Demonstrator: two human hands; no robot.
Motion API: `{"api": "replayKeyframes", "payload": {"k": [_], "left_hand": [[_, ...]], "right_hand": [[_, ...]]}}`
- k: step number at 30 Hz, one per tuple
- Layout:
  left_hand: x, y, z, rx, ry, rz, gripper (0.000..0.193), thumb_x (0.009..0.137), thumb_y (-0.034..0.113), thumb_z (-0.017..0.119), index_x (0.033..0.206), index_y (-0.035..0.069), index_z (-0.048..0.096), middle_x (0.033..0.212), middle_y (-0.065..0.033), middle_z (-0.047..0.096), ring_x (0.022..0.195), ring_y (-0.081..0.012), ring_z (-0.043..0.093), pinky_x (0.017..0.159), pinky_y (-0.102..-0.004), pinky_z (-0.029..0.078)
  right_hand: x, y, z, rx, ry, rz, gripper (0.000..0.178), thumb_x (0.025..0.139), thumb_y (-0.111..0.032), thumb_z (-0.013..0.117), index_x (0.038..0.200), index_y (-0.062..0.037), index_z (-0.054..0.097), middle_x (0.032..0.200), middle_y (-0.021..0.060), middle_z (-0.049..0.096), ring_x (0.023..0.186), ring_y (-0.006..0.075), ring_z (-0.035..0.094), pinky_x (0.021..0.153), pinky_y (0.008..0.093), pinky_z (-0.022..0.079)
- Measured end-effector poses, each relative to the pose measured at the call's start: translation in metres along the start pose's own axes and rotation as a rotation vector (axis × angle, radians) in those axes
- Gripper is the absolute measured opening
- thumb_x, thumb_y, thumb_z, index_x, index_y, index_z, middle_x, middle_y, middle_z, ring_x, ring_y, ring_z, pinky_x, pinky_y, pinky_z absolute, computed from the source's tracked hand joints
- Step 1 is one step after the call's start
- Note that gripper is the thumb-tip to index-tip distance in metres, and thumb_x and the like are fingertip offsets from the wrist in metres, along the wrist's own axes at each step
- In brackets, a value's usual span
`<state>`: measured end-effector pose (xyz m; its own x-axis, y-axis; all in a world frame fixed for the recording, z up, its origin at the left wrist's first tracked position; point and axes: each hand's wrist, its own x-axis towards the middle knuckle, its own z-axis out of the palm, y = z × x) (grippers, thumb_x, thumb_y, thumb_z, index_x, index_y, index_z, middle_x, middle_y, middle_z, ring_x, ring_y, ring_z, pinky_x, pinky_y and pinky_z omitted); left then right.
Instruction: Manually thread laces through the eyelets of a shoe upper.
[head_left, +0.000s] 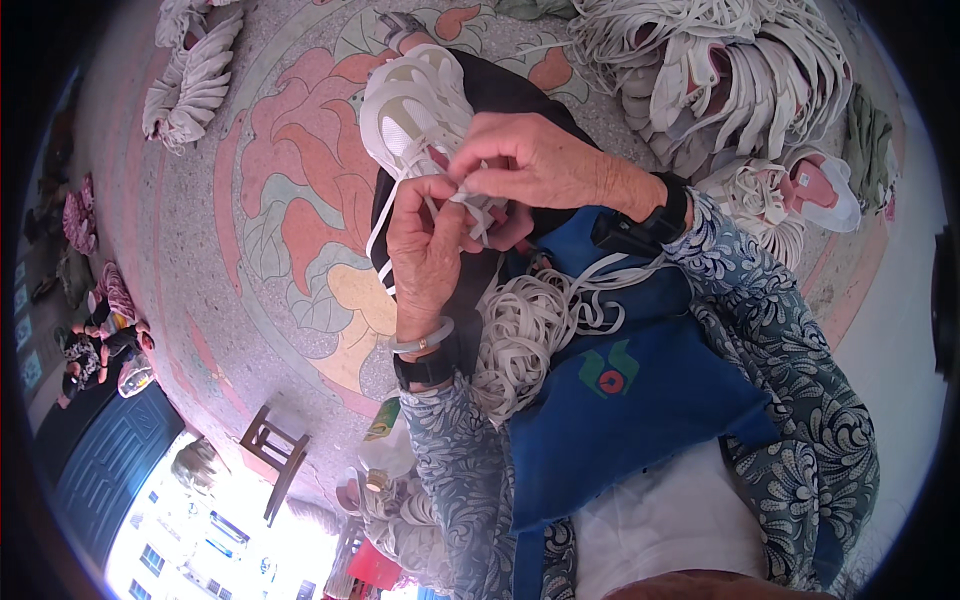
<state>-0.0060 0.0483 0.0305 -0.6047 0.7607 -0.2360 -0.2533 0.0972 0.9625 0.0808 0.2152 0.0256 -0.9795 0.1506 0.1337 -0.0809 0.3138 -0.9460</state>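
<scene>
A white and beige sneaker (412, 112) rests on my lap over a black cloth. My left hand (428, 250) and my right hand (535, 160) meet just below it, both pinching a flat white shoelace (462, 200) at the shoe's lace area. A bundle of loose white laces (525, 335) lies on my blue apron (620, 400) under my left wrist. Each wrist carries a black band, and the left also has a pale bangle.
A big heap of white and pink sneakers (720, 70) lies at the upper right. More white shoe parts (190, 80) sit at the upper left on the patterned floor. A small wooden stool (272, 445) and a green-labelled bottle (385, 440) stand at the lower left.
</scene>
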Motion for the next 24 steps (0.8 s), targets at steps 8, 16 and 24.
{"api": "replayKeyframes", "payload": {"k": [8, 16, 24], "left_hand": [[0.003, 0.001, 0.001, -0.017, -0.017, 0.022, 0.009, 0.09, 0.001, 0.048, 0.099, 0.002, 0.047, 0.09, -0.0044, 0.054, 0.064, -0.0058, 0.055, 0.048, -0.0156, 0.047], [0.002, 0.005, 0.004, -0.074, 0.017, -0.099, 0.009, 0.087, 0.001, 0.049, 0.096, 0.003, 0.047, 0.087, -0.005, 0.054, 0.061, -0.0064, 0.054, 0.047, -0.017, 0.047], [0.005, 0.005, -0.004, 0.085, -0.002, -0.122, 0.01, 0.084, 0.002, 0.05, 0.094, 0.002, 0.049, 0.086, -0.0063, 0.055, 0.05, -0.0078, 0.05, 0.04, -0.0182, 0.041]], "right_hand": [[-0.001, -0.004, 0.006, 0.082, -0.083, 0.16, 0.014, 0.082, -0.013, 0.063, 0.089, -0.0001, 0.062, 0.076, 0.0054, 0.055, 0.064, 0.012, 0.058, 0.057, 0.0257, 0.047], [-0.004, 0.006, -0.001, 0.832, -0.034, 0.452, 0.014, 0.084, -0.015, 0.062, 0.081, -0.0015, 0.059, 0.066, 0.0003, 0.052, 0.053, 0.0072, 0.048, 0.051, 0.0201, 0.039], [0.0, -0.002, 0.004, 0.187, -0.027, 0.255, 0.015, 0.084, -0.014, 0.062, 0.084, 0.0009, 0.061, 0.086, 0.0032, 0.052, 0.068, 0.0086, 0.051, 0.06, 0.0243, 0.042]]}}
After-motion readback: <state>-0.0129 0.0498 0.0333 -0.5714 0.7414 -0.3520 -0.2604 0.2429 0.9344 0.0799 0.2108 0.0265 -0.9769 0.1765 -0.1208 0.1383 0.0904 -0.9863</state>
